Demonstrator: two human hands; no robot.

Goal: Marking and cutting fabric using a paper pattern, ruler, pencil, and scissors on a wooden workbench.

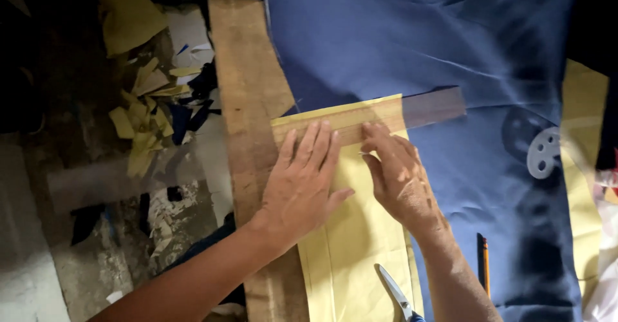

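**Holding the ruler flat on the yellow piece**

Pressing down with my left hand (302, 187), palm and all fingers spread flat on the pale yellow sheet of pattern material (357, 245); nothing gripped, just weight. The fingertips reach the near edge of the clear, brown-tinted straight ruler (386, 114), which lies across the far end of the yellow sheet and runs right, out over the blue cloth (399, 32).

My right hand (399, 180) rests just beside the left, fingers half curled, tips touching the ruler near its middle. Whether something thin, like chalk, sits between those fingertips I cannot tell.

The yellow sheet lies on the blue cloth, its left margin along the long wooden plank (248, 103) at the table's left edge.

Notes on doing this well, my judgement: keep the left palm heavy so sheet and cloth do not creep; keep the ruler's edge square with the sheet's far edge; hold pressure at two separate points so it cannot pivot.

Nearby: blue-handled scissors (394, 293) on the near part of the sheet, a pencil (485, 264) to the right, a pale round perforated disc (543, 152) further right, yellow and dark offcuts (145, 113) on the floor at left.
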